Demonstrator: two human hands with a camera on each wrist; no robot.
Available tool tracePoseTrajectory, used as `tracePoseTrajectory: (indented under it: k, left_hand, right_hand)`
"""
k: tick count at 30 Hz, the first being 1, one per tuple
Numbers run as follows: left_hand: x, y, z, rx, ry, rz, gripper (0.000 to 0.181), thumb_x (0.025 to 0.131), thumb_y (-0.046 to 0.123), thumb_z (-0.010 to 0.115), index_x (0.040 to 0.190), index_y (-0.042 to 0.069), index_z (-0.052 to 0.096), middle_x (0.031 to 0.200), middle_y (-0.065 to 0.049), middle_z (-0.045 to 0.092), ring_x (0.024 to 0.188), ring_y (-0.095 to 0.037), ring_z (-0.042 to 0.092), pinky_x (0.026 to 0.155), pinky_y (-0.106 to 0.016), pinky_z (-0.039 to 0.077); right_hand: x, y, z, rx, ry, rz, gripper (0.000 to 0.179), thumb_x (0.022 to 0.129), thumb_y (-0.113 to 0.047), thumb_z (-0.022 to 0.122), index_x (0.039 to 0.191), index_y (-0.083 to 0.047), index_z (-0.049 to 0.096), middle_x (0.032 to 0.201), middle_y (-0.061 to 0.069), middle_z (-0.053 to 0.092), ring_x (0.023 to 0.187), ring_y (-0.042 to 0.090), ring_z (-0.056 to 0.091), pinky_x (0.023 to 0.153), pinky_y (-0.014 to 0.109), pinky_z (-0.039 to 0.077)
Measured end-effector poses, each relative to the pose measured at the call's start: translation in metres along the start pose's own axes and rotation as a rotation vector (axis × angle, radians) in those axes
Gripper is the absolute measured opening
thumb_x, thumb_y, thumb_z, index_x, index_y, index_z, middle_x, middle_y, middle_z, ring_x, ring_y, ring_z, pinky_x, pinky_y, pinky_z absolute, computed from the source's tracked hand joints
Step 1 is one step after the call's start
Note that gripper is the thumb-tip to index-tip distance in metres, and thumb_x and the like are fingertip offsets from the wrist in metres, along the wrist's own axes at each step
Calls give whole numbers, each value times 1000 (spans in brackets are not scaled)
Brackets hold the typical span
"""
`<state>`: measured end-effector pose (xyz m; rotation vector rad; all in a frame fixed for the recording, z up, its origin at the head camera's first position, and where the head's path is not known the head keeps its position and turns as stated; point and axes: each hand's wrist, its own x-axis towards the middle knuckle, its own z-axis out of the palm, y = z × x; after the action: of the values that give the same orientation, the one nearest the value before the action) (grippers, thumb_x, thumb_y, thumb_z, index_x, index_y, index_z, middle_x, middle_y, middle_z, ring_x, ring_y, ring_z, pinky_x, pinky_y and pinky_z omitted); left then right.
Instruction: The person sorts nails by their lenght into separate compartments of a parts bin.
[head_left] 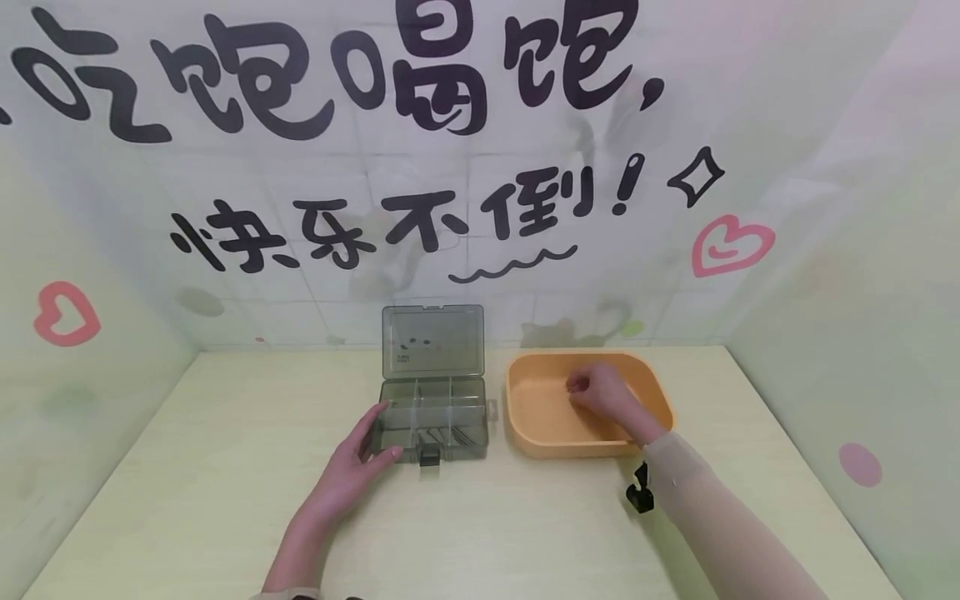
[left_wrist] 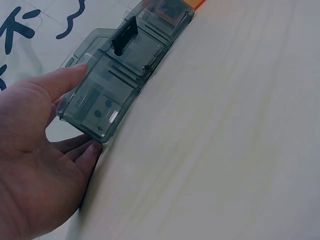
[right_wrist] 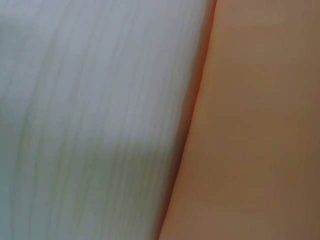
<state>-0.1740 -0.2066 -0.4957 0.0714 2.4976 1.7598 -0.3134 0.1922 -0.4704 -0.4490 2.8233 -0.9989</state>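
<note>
A smoky clear compartment box [head_left: 397, 417] stands with its lid [head_left: 433, 342] raised against the back. Thin metal pieces that look like screws [left_wrist: 152, 62] lie in its front compartments. My left hand [head_left: 352, 467] holds the box's left end, with the thumb on the front wall and the other fingers round the side and corner. My right hand [head_left: 606, 392] is inside the orange tray [head_left: 540, 417], its fingers bent and fingertips close together. A small dark spot shows at those fingertips; whether it is an object or shadow is unclear. The right wrist view shows no fingers.
The tray stands just right of the box on a pale wood-grain table [head_left: 480, 533]. A wall [head_left: 337, 167] with black lettering rises close behind both, and side walls flank the table. A black clip-like piece [head_left: 640, 492] is at the right sleeve.
</note>
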Motion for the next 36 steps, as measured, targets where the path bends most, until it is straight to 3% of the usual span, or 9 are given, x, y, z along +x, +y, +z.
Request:
tracePoseTrajectory:
  k: [12,28,36]
  left_hand:
    - [3,-5,0,7,8,20,78,101,27,68,164,16,23,168,-24,9,153,-43,13,124,-46,20]
    - [3,-6,0,-13,3,11,77,101,26,68,164,18,24,169,-23,8,154,-42,11,124,-46,19]
    - [2,-6,0,-12,3,6,77,101,25,68,164,19,24,169,-24,8,154,-42,11,125,-47,19]
  right_hand:
    - [2,5,5,21,38,-90,11,82,8,72,92,7,74,87,13,73,81,23,66,75,37,60]
    - [2,2,4,-89,20,-104,11,89,5,69,95,4,78,94,13,75,86,25,64,82,44,60]
    - [0,1,6,-138,24,-191,11,88,6,69,94,4,78,94,14,76,89,28,68,84,45,61]
